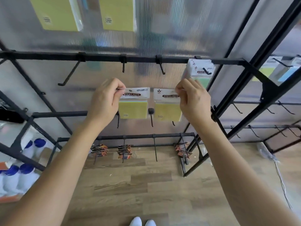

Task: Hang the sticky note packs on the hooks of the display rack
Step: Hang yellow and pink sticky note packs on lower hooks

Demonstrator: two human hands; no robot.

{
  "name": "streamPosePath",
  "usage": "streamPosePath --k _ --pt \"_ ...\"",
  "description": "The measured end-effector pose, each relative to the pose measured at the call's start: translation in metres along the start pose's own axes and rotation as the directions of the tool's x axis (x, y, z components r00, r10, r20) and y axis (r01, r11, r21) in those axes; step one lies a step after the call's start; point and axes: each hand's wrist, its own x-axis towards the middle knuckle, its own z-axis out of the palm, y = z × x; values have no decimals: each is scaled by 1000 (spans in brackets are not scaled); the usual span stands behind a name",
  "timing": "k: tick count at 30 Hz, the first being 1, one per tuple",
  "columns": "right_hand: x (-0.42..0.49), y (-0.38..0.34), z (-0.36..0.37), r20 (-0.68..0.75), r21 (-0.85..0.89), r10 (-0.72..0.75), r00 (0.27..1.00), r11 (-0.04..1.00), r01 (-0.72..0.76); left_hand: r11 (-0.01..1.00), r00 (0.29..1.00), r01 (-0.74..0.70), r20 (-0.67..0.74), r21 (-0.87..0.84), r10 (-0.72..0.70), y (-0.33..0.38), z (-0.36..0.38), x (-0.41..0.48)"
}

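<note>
The top left corner of one sticky note pack (133, 106) is pinched between the curled fingers and thumb of the left hand (105, 99). The top right corner of a second sticky note pack (167, 108) is pinched in the same way by the right hand (193, 100). Both packs are held upright and side by side with a narrow gap left between them, and yellow pads are seen under white header cards printed "STICKY NOTE". They are held in front of the display rack (244, 66), below its upper bar (101, 57) and in front of the middle bar (60, 114), and neither is set on a hook. Three bare hooks (160, 66) are carried by the upper bar above the hands, and hung packs (195, 66) are borne by a fourth hook (205, 71) at its right end, just above the right hand. A short hook (151, 119) of the middle bar is seen in the gap between the two held packs. Lower down, orange and black carded items (124, 151) are hung on the bottom bar. Large yellow pads (57, 13), blurred, are seen at the top of the rack. White bottles with blue caps (24, 170) are stood at the left, and white shoes (143, 222) are seen on the wooden floor (130, 185).
</note>
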Motion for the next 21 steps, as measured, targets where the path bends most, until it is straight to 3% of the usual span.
streamPosePath --k 13,21 --pt "-59 50 -13 39 -118 185 982 977 -180 989 990 -50 124 -136 67 12 73 -6" --pt "-92 106 -54 68 -128 229 971 967 -220 990 987 -61 138 -128 78 68 127 -15"
